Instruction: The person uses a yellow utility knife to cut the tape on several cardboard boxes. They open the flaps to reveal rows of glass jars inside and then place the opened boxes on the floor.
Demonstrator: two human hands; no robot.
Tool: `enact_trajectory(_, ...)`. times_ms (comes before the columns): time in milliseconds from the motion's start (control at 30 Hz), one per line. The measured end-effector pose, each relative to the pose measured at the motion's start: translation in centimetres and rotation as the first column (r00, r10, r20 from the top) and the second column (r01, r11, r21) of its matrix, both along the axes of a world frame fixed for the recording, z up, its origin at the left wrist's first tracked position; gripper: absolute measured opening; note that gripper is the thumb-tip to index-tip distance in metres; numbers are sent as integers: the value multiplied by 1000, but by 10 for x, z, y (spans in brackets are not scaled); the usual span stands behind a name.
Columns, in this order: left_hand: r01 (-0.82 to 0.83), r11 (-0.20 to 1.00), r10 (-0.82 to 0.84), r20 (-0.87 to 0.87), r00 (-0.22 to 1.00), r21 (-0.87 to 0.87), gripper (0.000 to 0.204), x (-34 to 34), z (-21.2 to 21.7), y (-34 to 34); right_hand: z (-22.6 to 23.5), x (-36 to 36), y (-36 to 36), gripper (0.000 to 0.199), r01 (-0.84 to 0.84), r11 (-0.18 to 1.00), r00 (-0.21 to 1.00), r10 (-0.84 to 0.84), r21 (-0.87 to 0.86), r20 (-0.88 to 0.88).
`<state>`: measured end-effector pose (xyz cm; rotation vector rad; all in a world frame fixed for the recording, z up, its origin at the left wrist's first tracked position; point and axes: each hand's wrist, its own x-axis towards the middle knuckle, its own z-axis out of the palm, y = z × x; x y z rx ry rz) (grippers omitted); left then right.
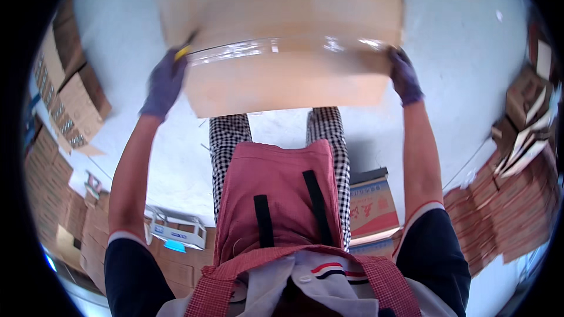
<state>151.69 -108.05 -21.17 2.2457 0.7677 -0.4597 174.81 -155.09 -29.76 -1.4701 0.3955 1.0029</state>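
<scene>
A large brown cardboard box [288, 82] spans the space in front of me, blurred, with a shiny strip of clear tape [235, 51] across it. My left hand [164, 84], in a purple glove, is closed at the box's left edge. A yellow box cutter [183, 53] sticks out of its grip, its dark tip blurred over the cardboard. On the opposite side, my purple-gloved right hand [405, 76] grips the right edge near the tape's end. The fingers of both hands are partly smeared by motion.
Stacked cardboard [53, 182] lines the left side, beside an open carton [73, 105]. More flattened cardboard [511, 199] and brown boxes [526, 97] stand at right. Behind my legs are a printed carton [373, 208] and a white tape dispenser-like frame [176, 230].
</scene>
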Motion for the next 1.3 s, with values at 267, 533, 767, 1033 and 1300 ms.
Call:
enact_trajectory(267, 870, 487, -864, -104, 493, 72, 24, 242, -29, -288, 6, -14, 34, 28, 183, 983, 983, -183, -15, -11)
enact_trajectory(533, 903, 428, -731, -573, 371, 39, 27, 117, -2, -118, 89, -75, 12, 23, -196, 980, 955, 184, 26, 233)
enact_trajectory(767, 628, 735, -520, -381, 764, 256, 24, 87, 19, -49, 106, -132, -74, 20, 29, 995, 979, -10, -93, 201)
enact_trajectory(1033, 423, 904, -428, 91, 899, 63, 36, 90, -40, -134, 40, -22, 145, 56, -266, 331, -48, 934, -905, 355)
enact_trajectory(1300, 688, 680, -632, -272, 726, 255, 17, 95, -43, -108, 48, -47, 159, 26, -556, 128, -123, 965, -821, 234)
